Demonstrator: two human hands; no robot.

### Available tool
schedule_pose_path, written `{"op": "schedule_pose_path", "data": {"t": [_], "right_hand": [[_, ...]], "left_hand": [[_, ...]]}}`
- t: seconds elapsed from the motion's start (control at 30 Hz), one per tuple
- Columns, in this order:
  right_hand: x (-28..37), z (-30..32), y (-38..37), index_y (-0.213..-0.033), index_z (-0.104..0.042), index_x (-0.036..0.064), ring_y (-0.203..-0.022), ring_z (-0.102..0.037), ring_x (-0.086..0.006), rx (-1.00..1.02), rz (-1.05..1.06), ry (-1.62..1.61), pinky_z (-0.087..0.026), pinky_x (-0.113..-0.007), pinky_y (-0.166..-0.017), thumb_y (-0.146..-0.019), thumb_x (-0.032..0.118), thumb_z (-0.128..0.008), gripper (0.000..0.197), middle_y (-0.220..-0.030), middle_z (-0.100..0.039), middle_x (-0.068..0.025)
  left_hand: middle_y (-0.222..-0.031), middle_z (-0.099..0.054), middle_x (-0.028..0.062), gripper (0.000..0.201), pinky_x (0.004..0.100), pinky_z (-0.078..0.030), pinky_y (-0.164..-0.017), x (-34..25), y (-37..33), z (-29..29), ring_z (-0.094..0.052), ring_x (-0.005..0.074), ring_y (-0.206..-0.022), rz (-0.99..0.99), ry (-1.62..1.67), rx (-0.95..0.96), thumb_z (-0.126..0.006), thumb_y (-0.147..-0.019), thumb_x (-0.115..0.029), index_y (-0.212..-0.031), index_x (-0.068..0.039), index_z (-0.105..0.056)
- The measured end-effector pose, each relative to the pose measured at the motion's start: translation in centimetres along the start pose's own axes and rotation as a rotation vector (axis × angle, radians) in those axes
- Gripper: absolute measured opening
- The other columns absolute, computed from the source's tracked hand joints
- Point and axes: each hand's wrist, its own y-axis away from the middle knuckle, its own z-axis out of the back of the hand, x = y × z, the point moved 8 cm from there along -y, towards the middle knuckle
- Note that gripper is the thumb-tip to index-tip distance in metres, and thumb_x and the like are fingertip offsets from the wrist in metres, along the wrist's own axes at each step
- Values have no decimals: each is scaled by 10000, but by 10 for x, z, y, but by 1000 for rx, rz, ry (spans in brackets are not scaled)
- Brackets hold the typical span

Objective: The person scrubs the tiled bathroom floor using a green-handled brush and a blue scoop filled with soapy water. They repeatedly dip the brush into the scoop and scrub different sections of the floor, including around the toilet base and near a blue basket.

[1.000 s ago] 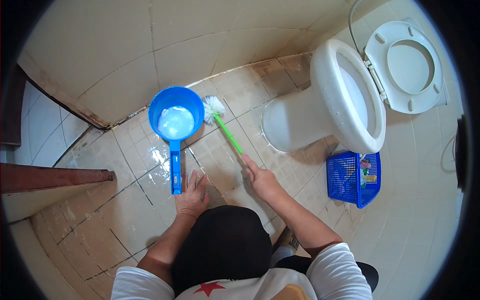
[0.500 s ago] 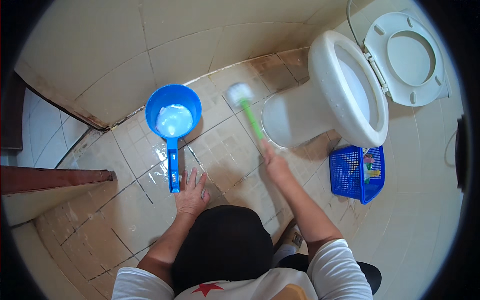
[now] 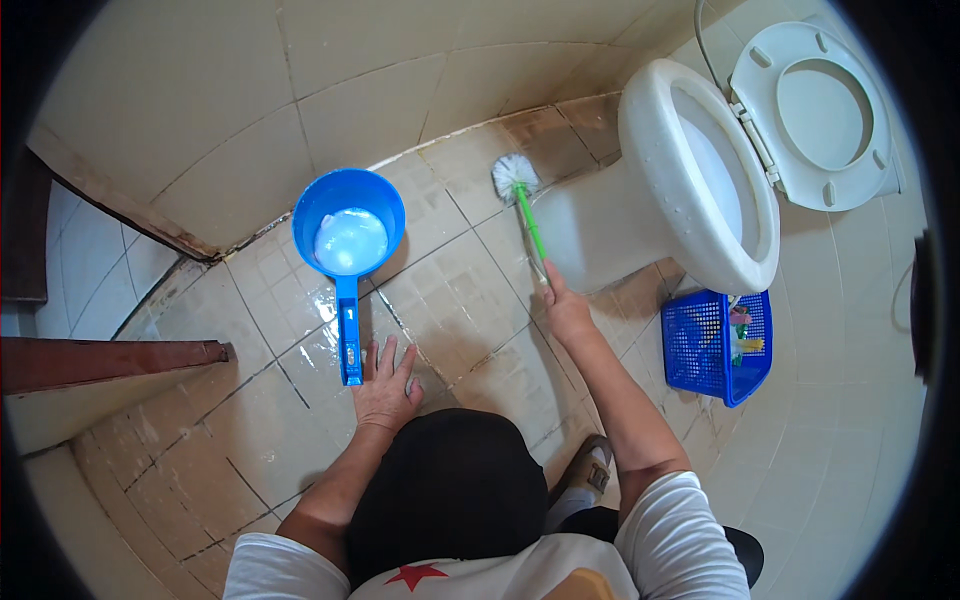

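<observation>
My right hand is closed around the green handle of a toilet brush. Its round white bristle head lies against the floor tiles beside the base of the white toilet. My left hand has its fingers spread, just right of the handle end of a blue dipper; whether it touches the handle or my knee I cannot tell. The dipper stands to the left, with whitish, foamy liquid in its bowl.
The toilet seat is raised at the right. Under the bowl's near side is a blue plastic basket with small items inside. A reddish-brown door edge juts in from the left. A tiled wall bounds the far side; the floor tiles look wet.
The toilet brush has moved right, closer to the toilet base, and my right hand has shifted slightly right and away from me with it. My left hand and the dipper stay put.
</observation>
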Motion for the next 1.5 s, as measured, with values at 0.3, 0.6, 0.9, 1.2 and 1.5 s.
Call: {"op": "schedule_pose_path", "data": {"t": [0.3,0.6,0.9,1.2,1.5], "right_hand": [[35,42,-12,-1361,-412,203,-858,-613,-387,130,25,284,-472,-462,-794,-914,193,-445,448,-903,-616,-254],[87,25,7,-1367,-398,234,-844,-608,-412,352,200,303,-475,-474,-760,-944,219,-419,424,-918,-619,-261],[84,24,20,-1379,-385,246,-836,-602,-420,364,197,238,-471,-472,-775,-942,218,-405,438,-901,-617,-269],[32,42,4,-1376,-384,277,-785,-614,-404,206,40,226,-488,-455,-731,-938,208,-443,447,-842,-614,-260],[11,55,10,-1383,-367,252,-788,-611,-416,149,17,285,-488,-463,-742,-938,234,-439,451,-826,-626,-252]], "left_hand": [[-1396,-389,77,577,542,-236,-1047,3,1,-1,-326,329,-1303,2,-6,14,-602,-727,-293,-1291,-246,-497],[-1389,-395,78,568,539,-242,-1043,15,5,2,-333,327,-1300,14,-39,-3,-610,-723,-287,-1280,-245,-509],[-1390,-393,80,560,529,-231,-1054,14,3,1,-325,327,-1309,6,-14,-22,-623,-727,-293,-1273,-238,-515],[-1399,-382,88,554,532,-217,-1064,6,0,3,-317,334,-1314,-8,16,-4,-614,-734,-282,-1276,-230,-512],[-1408,-376,80,556,527,-217,-1067,2,1,-2,-304,333,-1325,-2,26,21,-610,-742,-279,-1286,-234,-506]]}}
